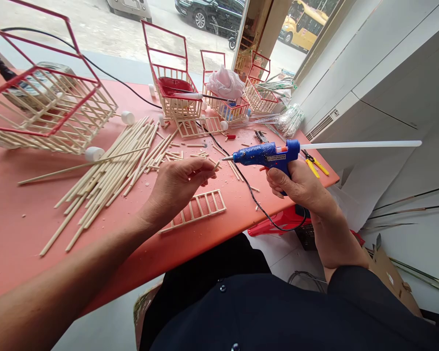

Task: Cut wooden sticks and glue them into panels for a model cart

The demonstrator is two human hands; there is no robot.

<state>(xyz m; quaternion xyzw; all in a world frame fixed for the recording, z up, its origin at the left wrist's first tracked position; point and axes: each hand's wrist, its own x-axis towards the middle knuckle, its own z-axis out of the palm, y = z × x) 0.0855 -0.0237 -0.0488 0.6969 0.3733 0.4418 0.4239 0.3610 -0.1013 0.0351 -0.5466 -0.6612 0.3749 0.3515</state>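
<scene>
My right hand [302,187] grips a blue hot glue gun [267,155] with a long white glue stick [362,145] out of its back. Its nozzle points left at a short wooden stick piece [216,165] pinched in my left hand [179,187]. The nozzle tip nearly touches the stick's end. Both hands hover above the red table [14,229]. Under my left hand lies a small ladder-like frame of sticks [197,208]. The gun's black cord [256,202] runs across the table.
A heap of long wooden sticks [109,170] lies left of my hands. Stick baskets with red frames stand at the back: a large one [47,107] at left, smaller ones [175,92] in the middle. Yellow-handled pliers [316,165] lie near the right edge.
</scene>
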